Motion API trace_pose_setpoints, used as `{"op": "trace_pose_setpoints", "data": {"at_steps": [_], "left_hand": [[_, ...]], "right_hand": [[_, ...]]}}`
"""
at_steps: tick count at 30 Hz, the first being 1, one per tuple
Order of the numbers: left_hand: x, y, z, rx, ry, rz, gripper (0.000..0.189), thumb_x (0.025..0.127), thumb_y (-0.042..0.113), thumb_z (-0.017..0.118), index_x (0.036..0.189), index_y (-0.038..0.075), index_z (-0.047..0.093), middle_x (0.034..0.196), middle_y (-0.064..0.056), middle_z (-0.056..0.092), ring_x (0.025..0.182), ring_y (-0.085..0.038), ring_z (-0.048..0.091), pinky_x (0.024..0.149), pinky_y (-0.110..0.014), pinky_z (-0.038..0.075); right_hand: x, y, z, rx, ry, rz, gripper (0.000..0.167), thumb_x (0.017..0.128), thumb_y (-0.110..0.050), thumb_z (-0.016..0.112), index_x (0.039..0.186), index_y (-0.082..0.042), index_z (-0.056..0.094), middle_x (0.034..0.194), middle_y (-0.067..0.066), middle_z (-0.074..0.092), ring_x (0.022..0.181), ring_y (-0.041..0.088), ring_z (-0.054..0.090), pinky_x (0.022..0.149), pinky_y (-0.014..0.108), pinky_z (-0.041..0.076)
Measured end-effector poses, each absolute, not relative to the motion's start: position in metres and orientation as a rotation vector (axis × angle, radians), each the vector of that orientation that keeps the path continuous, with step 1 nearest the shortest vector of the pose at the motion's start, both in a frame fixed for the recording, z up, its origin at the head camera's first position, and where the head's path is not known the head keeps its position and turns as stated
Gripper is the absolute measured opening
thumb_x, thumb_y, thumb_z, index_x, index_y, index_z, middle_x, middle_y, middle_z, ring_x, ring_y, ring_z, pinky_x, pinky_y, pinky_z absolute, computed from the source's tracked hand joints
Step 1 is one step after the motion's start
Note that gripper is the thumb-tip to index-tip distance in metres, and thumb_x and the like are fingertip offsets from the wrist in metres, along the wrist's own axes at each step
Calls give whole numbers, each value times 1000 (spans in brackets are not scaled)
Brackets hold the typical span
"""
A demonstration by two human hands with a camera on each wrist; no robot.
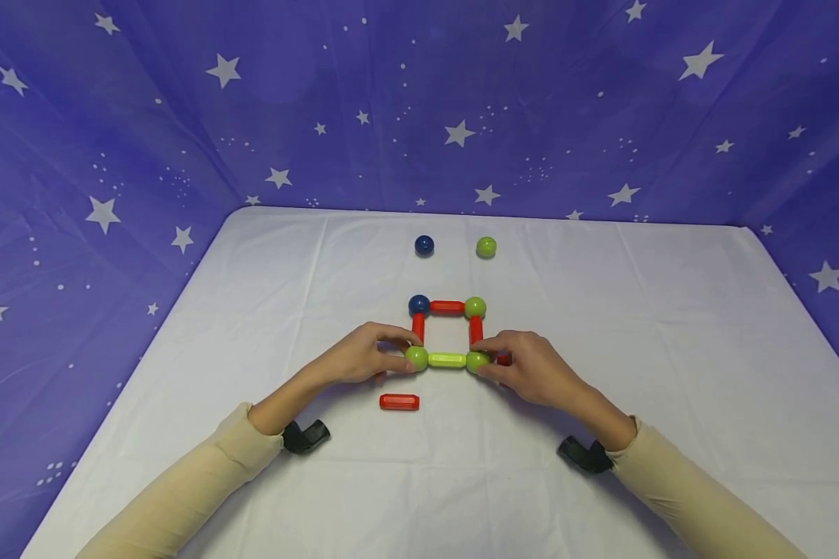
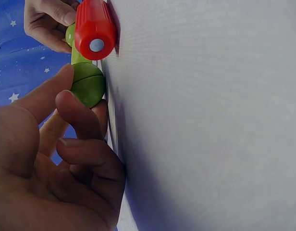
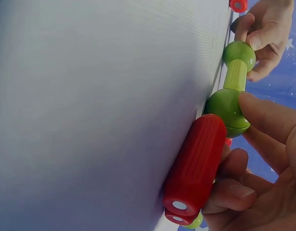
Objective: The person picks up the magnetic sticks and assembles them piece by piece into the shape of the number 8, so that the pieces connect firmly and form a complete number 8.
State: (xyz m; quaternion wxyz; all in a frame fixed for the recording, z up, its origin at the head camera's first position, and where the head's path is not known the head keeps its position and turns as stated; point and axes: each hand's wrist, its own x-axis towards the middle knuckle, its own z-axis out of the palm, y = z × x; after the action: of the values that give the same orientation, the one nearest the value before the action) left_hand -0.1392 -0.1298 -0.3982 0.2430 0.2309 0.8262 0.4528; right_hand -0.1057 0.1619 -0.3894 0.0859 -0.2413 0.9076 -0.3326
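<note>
A square of magnetic rods and balls lies on the white table. Its near side is a lime-green rod (image 1: 447, 360) between two green balls. My left hand (image 1: 356, 355) pinches the near-left green ball (image 1: 416, 358) between thumb and fingers; my right hand (image 1: 537, 371) pinches the near-right green ball (image 3: 227, 108). Red rods form the left side (image 1: 418, 329), right side (image 1: 476, 329) and far side (image 1: 447, 307). A dark blue ball (image 1: 419, 305) and a green ball (image 1: 475, 307) sit at the far corners.
Behind the square lie a loose blue ball (image 1: 424, 245) and a loose green ball (image 1: 485, 247). One red rod (image 1: 399, 402) lies in front. Other red pieces show partly hidden by each hand, including a red rod (image 3: 196, 166) beside my right fingers. A starry purple cloth (image 1: 419, 101) stands behind.
</note>
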Motion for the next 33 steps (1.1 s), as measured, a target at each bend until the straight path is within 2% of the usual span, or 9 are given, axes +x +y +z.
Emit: {"op": "trace_pose_setpoints", "data": {"at_steps": [16, 23, 26, 30, 33], "left_hand": [[-129, -137, -388, 641, 2285, 1220, 37, 88, 17, 75, 124, 10, 68, 109, -8, 67, 55, -19, 57, 53, -27, 47], [-113, -148, -384, 617, 2230, 1239, 24, 88, 17, 75, 110, 7, 71, 101, -3, 68, 56, -19, 56, 53, -28, 47], [-105, -148, -385, 666, 2266, 1133, 23, 86, 23, 78, 107, 13, 72, 95, 5, 67, 68, -15, 57, 58, -28, 48], [-100, -146, -386, 738, 2317, 1019, 25, 83, 28, 81, 106, 19, 73, 89, 13, 66, 86, -12, 56, 72, -29, 46], [-99, -145, -388, 753, 2329, 1003, 25, 82, 27, 82, 105, 21, 73, 87, 14, 65, 86, -13, 56, 74, -30, 45]], "right_hand": [[-106, 162, -388, -698, 2688, -1000, 31, 86, -13, 76, 117, -8, 73, 96, -3, 68, 75, 13, 55, 65, 29, 49], [-106, 162, -388, -692, 2677, -1005, 31, 86, -13, 76, 117, -8, 73, 97, -3, 69, 76, 13, 55, 65, 29, 49], [-106, 162, -388, -679, 2672, -1005, 30, 87, -13, 76, 116, -8, 73, 97, -3, 69, 75, 13, 55, 64, 28, 49], [-107, 162, -387, -659, 2659, -1011, 31, 86, -13, 76, 116, -8, 73, 93, -3, 67, 71, 14, 54, 62, 28, 49], [-107, 162, -386, -650, 2644, -1023, 31, 86, -12, 77, 117, -8, 73, 91, -2, 66, 68, 13, 54, 59, 28, 49]]}}
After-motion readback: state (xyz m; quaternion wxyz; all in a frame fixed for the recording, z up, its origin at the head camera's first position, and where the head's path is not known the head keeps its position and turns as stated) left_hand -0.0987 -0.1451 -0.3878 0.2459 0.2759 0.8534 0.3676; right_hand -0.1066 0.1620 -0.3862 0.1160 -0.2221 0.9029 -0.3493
